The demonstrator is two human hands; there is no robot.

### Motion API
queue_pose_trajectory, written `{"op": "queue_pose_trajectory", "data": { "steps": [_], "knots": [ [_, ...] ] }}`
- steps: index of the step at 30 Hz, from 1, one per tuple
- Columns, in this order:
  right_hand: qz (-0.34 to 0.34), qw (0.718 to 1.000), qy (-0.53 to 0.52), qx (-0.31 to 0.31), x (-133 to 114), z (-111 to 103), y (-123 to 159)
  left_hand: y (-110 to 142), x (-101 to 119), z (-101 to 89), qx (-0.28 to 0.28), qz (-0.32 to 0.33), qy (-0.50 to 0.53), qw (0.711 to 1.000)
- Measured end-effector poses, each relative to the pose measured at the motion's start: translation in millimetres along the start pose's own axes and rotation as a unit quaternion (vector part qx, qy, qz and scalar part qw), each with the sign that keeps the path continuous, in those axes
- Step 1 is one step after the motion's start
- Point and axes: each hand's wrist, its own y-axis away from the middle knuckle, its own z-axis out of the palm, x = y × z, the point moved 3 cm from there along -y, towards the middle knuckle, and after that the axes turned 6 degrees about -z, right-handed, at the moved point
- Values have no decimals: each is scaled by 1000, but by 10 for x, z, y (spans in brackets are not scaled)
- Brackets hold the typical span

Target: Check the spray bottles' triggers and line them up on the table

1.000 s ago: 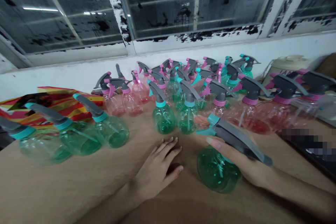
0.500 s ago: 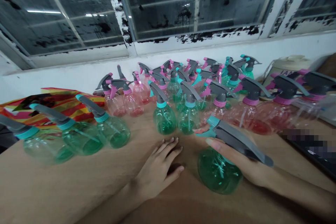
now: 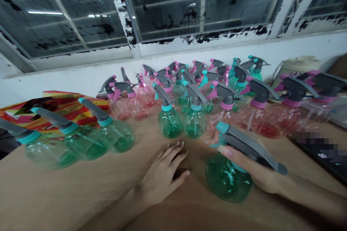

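I note the table (image 3: 54, 191), its far edge hidden behind crowded pink and green bottles (image 3: 169, 124). The jug (image 3: 296, 65), upper right, is partly covered; its contents I cannot see. Lower right, the right hand (image 3: 256, 175) has its fingers wrapped round the neck of one green bottle (image 3: 226, 182); liquid inside, I cannot confirm. Lower centre, the left hand (image 3: 164, 175) lies loosely spread, gripping nothing. The black device (image 3: 316, 149) is cut off at the right edge.
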Motion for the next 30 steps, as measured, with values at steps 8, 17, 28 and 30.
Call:
{"op": "queue_pose_trajectory", "data": {
  "steps": [8,17,28,30],
  "knots": [
    [30,998,-39,31,29,23,9,-7,5,-1,-11,-1,-9,1000],
    [40,998,-30,40,36,37,11,-10,-2,25,-14,-3,-6,1000],
    [36,998,-50,12,64,45,9,-8,-13,28,-1,1,-12,1000],
    [33,998,-47,-1,64,41,0,-9,-18,33,-2,1,-10,1000]
  ]
}}
